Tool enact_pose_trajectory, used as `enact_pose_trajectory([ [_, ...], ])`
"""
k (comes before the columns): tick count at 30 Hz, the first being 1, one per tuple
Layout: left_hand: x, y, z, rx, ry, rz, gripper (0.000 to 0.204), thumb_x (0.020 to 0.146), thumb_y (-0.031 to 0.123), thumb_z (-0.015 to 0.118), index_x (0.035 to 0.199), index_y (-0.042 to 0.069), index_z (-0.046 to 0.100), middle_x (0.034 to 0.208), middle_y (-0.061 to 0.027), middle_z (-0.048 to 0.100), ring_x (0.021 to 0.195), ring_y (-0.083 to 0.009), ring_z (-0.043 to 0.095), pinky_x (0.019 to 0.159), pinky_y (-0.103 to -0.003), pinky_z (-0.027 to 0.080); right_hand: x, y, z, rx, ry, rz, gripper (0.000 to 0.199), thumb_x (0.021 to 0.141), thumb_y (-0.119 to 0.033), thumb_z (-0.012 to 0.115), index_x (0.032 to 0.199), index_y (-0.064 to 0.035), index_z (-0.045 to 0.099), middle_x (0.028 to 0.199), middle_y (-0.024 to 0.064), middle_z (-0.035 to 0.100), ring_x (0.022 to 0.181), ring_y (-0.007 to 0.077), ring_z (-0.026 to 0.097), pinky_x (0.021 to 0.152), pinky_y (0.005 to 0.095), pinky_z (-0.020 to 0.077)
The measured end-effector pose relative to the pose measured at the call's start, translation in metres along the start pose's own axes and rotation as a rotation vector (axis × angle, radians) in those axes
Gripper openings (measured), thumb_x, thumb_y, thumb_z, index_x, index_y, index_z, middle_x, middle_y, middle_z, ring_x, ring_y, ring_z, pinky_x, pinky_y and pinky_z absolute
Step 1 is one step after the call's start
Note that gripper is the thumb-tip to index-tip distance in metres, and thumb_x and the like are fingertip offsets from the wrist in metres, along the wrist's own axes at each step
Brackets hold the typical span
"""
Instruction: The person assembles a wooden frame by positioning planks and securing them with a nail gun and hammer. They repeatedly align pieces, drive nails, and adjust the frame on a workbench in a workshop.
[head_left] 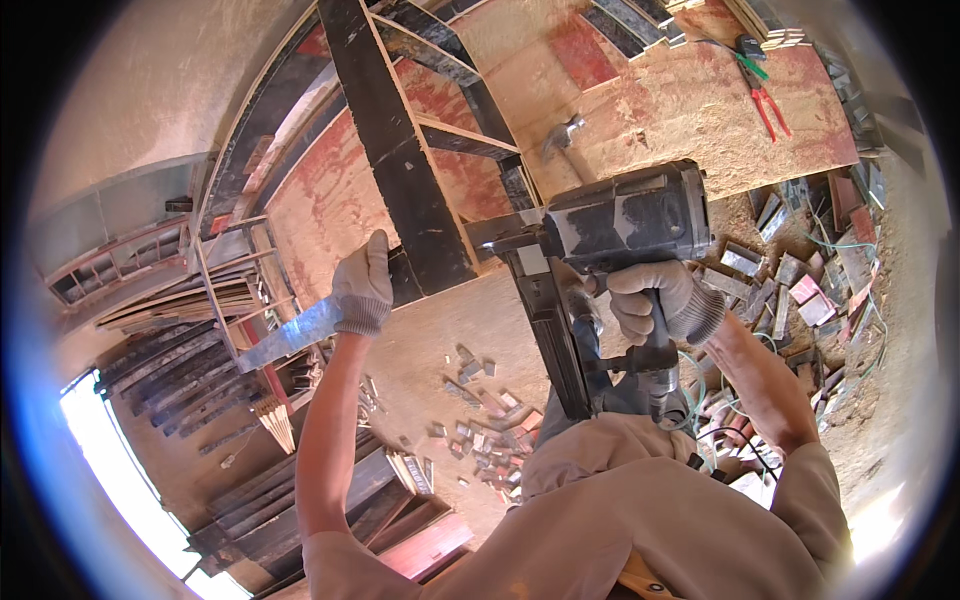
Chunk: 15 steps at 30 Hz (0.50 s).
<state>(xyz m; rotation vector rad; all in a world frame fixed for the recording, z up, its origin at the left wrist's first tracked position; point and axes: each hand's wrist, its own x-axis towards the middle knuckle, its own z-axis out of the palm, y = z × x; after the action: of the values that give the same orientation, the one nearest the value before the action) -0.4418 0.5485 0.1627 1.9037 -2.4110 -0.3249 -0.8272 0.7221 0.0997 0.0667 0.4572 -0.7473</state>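
Your hands are apart, both in pale gloves. Your right hand (655, 300) is wrapped around the handle of a black nail gun (630, 215), which lies sideways in front of you, right of the middle, with its long magazine (548, 330) slanting down toward you. The gun's nose points left, at the near end of a wide dark board (400, 165); you cannot tell from here whether they touch. That board is part of a wooden frame with crosspieces (465, 137), lying on a worn reddish table (690, 130). Your left hand (363, 290) is at the frame's near edge, left of the board, fingers pointing away from you; whether it grips anything cannot be told. A pale bluish strip (290, 335) stretches left from that wrist. On the table, a hammer (568, 130) lies beyond the gun, and red-handled pliers (765, 108) lie at the far right. Wood offcuts (790, 285) cover the floor to the right, around a thin pale-green hose (880, 310), while dark planks (165, 370) are stacked on the left.
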Motion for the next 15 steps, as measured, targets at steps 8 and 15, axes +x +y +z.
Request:
enact_pose_trajectory([
  [8, -0.001, 0.004, -0.002, 0.003, 0.051, 0.052, 0.058, 0.109, 0.043, 0.046, 0.084, -0.003, 0.071, 0.07, -0.0228, 0.065, 0.067, -0.0407, 0.064, 0.064, -0.049, 0.048, 0.009, 0.008, -0.03, 0.03, 0.048, -0.06, 0.021, 0.099, -0.016, 0.054, 0.106, 0.0008, 0.065, 0.053, -0.0023, 0.038, 0.042, 0.0137, 0.041, 0.044, 0.0309, 0.0392],
  [15, -0.003, -0.006, 0.0, 0.037, 0.047, 0.017, 0.045, 0.107, 0.033, 0.055, 0.084, -0.001, 0.072, 0.074, -0.0218, 0.068, 0.07, -0.0407, 0.065, 0.066, -0.049, 0.049, 0.038, 0.022, -0.045, 0.169, -0.043, -0.056, 0.021, 0.097, -0.015, 0.059, 0.11, -0.0002, 0.066, 0.054, -0.0041, 0.036, 0.042, 0.012, 0.037, 0.042, 0.0287, 0.0354],
])
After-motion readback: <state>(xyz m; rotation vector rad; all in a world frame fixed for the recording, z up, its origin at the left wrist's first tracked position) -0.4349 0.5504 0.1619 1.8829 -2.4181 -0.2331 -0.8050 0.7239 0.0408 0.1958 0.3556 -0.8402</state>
